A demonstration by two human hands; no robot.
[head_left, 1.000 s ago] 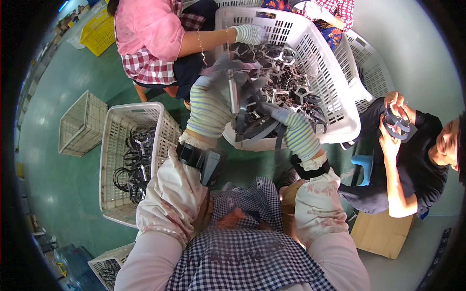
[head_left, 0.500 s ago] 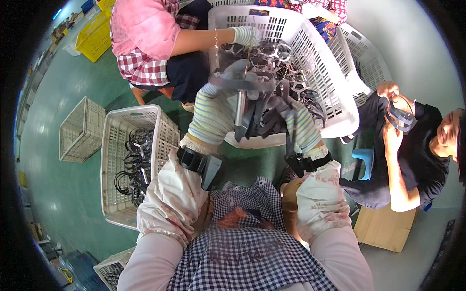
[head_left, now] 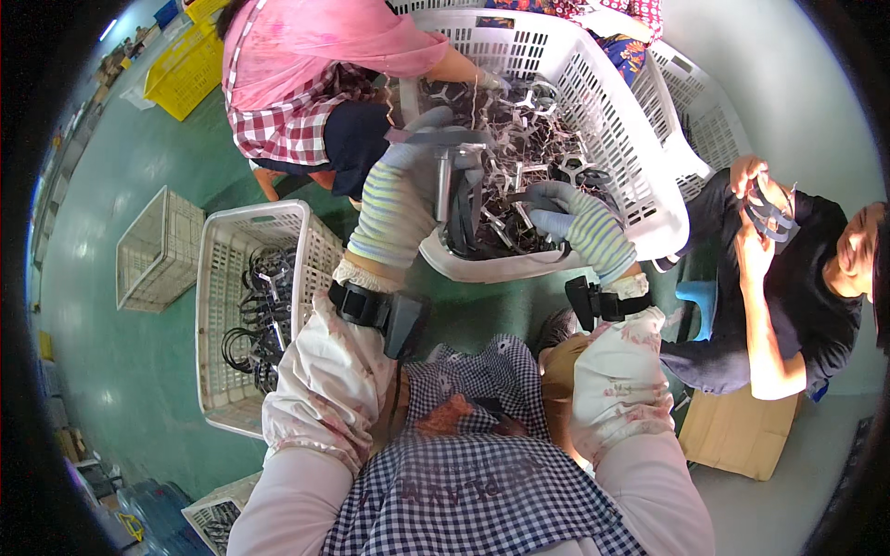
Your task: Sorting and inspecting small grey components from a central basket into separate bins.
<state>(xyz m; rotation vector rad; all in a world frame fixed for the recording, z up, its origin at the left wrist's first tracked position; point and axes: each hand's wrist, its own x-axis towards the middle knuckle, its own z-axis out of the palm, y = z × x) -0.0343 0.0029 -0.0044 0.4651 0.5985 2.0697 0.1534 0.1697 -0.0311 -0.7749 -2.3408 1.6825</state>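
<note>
Running lengthwise down the view, the silver tube (head_left: 443,188) is clamped in the left grip (head_left: 405,183); right grip (head_left: 586,225), I cannot tell.

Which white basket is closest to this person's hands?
The large white basket directly ahead, heaped with metal parts: the right hand is over its heap and the left hand by its left side; the other white baskets stand farther away.

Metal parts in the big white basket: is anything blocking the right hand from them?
Nothing visible does: the right hand reaches over the near rim of the big white basket, with its fingers among or just above the metal parts.
</note>
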